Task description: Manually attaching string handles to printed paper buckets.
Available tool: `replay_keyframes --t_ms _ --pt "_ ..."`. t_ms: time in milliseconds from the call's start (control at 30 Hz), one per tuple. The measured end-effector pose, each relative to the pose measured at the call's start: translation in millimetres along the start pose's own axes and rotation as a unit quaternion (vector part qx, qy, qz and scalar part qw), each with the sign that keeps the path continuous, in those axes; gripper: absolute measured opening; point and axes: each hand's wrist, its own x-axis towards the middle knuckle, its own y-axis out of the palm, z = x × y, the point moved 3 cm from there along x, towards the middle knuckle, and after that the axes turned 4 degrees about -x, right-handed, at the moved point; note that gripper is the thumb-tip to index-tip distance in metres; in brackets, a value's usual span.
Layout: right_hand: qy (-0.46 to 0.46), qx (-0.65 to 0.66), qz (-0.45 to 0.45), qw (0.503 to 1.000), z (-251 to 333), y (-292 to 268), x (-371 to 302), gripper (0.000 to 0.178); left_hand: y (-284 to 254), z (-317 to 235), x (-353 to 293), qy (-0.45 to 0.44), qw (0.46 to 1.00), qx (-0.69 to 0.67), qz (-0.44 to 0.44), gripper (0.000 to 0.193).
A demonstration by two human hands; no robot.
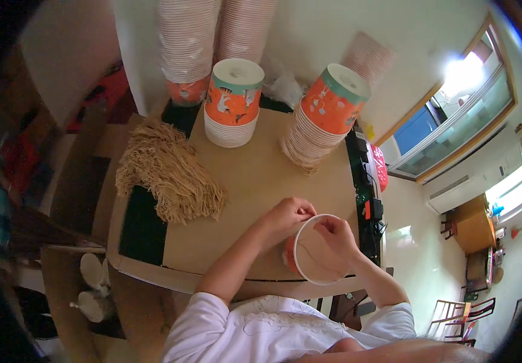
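Note:
A paper bucket (293, 255) with a white rim and orange side lies tipped at the table's front edge, its mouth toward me. At the rim's far left, my left hand (291, 216) is closed in a pinch; what its fingertips hold is too small to make out. My right hand (336, 235) reaches over the rim with fingers pinched inside the mouth. A thin cord (326, 261) shows faintly inside the bucket below those fingers. To the left lies a loose heap of tan cords (170, 169).
An upright stack of orange and green buckets (232, 109) stands at the back, and a leaning stack (328, 115) at back right. Taller bucket stacks (188, 42) rise behind. A black power strip (374, 209) with cables lines the right edge of the brown tabletop (255, 175).

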Motion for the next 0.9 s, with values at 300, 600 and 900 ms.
replay_keyframes --t_ms 300,600,900 --pt "-0.016 0.023 0.006 1.0 23 -8 -6 0.013 6 8 -1 0.004 0.999 -0.013 -0.049 0.01" --pt "0.066 0.15 0.131 0.978 23 -9 -9 0.01 8 18 5 -0.029 0.995 -0.081 -0.049 0.014" --pt "-0.008 0.063 0.074 0.995 11 -11 -13 0.008 6 12 5 0.068 0.997 0.001 -0.045 0.029"
